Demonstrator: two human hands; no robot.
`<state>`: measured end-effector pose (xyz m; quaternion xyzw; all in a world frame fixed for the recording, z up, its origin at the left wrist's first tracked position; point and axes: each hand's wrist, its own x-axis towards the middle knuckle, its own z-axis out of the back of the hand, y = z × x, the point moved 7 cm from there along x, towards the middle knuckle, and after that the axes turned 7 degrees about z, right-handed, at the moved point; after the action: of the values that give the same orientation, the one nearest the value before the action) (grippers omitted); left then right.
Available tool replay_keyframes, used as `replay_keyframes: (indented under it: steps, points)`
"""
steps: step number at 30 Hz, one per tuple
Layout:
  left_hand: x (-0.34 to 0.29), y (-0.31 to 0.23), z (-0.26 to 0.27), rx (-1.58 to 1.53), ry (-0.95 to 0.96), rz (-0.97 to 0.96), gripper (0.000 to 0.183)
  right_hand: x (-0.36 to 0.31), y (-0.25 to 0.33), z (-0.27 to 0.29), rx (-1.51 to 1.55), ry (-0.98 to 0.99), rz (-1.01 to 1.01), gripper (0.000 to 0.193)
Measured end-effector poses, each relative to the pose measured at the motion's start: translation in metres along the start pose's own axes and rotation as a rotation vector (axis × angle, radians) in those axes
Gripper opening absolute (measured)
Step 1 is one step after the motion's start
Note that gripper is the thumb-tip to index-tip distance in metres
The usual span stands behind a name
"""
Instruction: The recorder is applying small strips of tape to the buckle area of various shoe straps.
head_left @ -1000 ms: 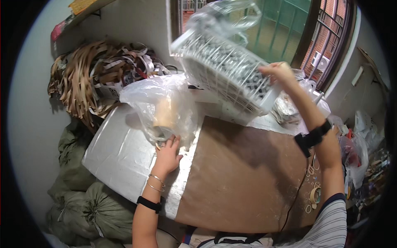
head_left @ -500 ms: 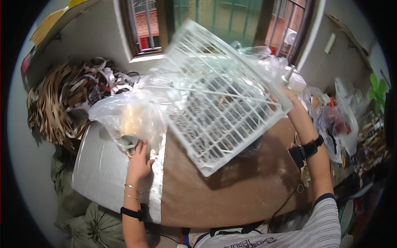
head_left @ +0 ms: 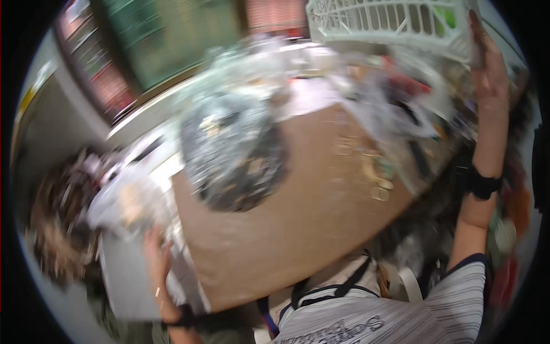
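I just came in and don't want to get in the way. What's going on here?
One person is at work at a table. Their right hand holds a white plastic crate at the upper right. Their left hand is at the near edge of a clear bag; blur hides whether it touches. A dark bundle in plastic sits on the brown sheet, with neither hand on it.
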<state>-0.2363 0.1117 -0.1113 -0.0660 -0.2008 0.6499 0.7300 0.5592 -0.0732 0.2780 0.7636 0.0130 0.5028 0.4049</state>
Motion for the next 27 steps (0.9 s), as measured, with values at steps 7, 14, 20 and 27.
replay_keyframes:
  steps: [7, 14, 20, 27]
  points:
    - [-0.097, -0.221, 0.049, -0.572, -0.183, -0.171, 0.028, -0.206, 0.154, 0.126, -1.438, -0.275, 0.289, 0.017]
    - [-0.174, -0.423, -0.053, -0.670, 0.432, -0.709, 0.023, -0.378, 0.203, 0.229, -2.160, -0.040, -0.025, 0.017]
    - [-0.231, -0.528, -0.071, -0.491, 0.597, -1.222, 0.029, -0.509, 0.191, 0.360, -1.263, -0.545, -0.861, 0.023]
    - [-0.272, -0.576, -0.125, -0.471, 0.722, -1.271, 0.023, -0.575, 0.200, 0.388, -1.284, -0.684, -1.134, 0.025]
